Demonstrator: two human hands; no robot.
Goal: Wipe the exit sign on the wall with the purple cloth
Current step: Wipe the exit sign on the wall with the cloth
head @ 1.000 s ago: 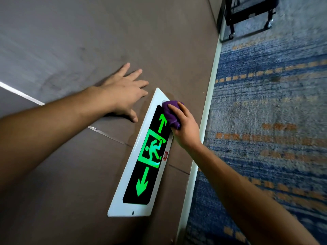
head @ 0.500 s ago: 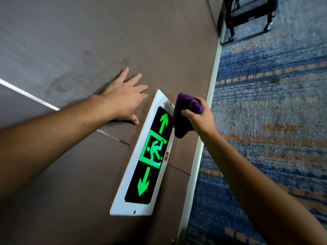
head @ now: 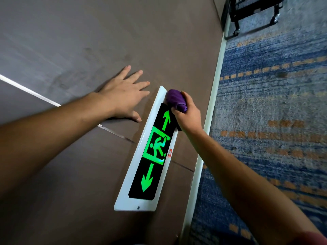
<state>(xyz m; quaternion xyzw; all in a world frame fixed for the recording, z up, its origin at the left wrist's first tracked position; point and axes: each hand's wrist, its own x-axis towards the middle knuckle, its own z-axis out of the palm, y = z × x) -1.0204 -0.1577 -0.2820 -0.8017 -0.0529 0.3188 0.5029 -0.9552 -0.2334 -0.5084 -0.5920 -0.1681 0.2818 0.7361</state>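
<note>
The exit sign (head: 150, 167) is a long white-framed panel low on the brown wall, black with green arrows and a running figure. My right hand (head: 188, 115) grips the bunched purple cloth (head: 176, 99) and presses it against the sign's far end, over the white frame and the tip of the black face. My left hand (head: 123, 93) lies flat on the wall just left of the sign, fingers spread, holding nothing.
A white skirting board (head: 210, 114) runs along the wall's foot beside a blue and orange carpet (head: 274, 121). A black wheeled frame (head: 254, 13) stands on the carpet at the far end. A thin metal strip (head: 31, 91) crosses the wall.
My right hand lifted the cloth off the sign half a second ago, then brought it back down onto the sign's far end. My left hand stayed flat on the wall.
</note>
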